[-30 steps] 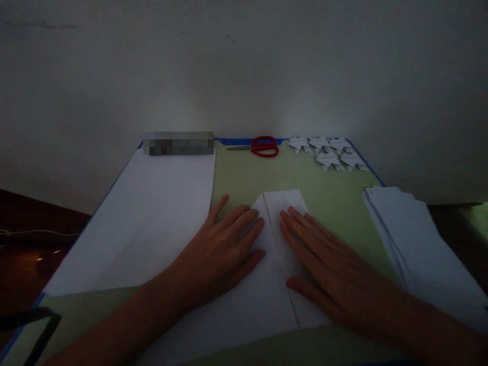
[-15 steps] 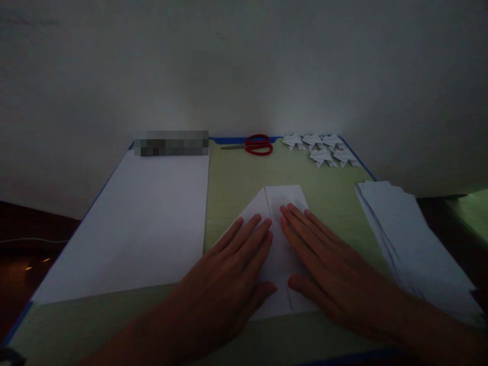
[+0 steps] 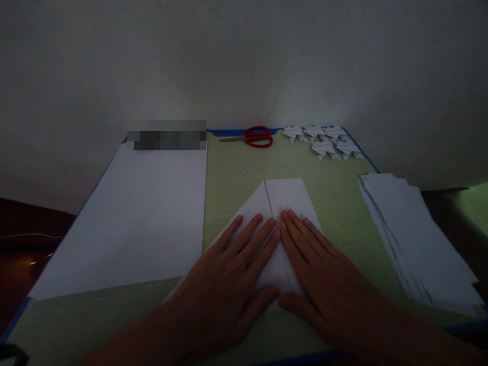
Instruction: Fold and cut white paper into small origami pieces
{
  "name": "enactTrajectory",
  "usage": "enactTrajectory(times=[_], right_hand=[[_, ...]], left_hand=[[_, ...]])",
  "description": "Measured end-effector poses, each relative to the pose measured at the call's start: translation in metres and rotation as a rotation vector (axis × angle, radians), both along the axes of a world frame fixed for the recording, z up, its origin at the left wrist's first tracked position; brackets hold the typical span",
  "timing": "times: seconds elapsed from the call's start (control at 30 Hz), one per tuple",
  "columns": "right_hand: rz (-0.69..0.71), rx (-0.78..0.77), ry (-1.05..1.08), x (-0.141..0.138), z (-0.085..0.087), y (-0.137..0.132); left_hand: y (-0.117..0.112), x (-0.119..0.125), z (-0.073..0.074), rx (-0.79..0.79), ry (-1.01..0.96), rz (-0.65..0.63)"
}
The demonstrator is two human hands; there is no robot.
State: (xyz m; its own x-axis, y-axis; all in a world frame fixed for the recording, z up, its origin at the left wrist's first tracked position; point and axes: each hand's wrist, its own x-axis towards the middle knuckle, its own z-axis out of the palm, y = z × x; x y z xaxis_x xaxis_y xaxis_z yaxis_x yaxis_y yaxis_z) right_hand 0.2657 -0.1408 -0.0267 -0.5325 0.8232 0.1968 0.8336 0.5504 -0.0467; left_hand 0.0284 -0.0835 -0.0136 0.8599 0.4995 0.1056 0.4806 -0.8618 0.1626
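Note:
A partly folded white sheet of paper [image 3: 284,201] lies on the green table [image 3: 244,173] in front of me, a crease running down its middle and its left corner folded in to that crease. My left hand [image 3: 229,277] lies flat on the left half with fingers stretched out. My right hand [image 3: 318,279] lies flat on the right half, fingers together. The fingertips of both hands meet at the crease, and the thumbs nearly touch near the paper's lower edge.
A large white sheet [image 3: 145,203] covers the table's left side. A stack of narrow white paper strips [image 3: 412,239] lies at the right edge. Red-handled scissors [image 3: 255,137] and several small folded paper pieces [image 3: 324,140] sit along the far edge, by the wall.
Both hands slid toward each other and now meet at the centre crease. The left flap of the paper lies flatter, and the view has shifted slightly.

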Motion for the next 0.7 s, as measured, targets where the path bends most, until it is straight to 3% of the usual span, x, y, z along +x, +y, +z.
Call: enactTrajectory(times=[0.47,0.7], right_hand=[[-0.153,-0.047,-0.027,-0.005,-0.004,-0.016],[-0.143,-0.073,-0.013,-0.001,-0.002,-0.017]], left_hand=[[-0.001,0.001,-0.002,0.003,0.012,-0.001],[0.0,0.002,-0.003,0.0,0.003,-0.004]])
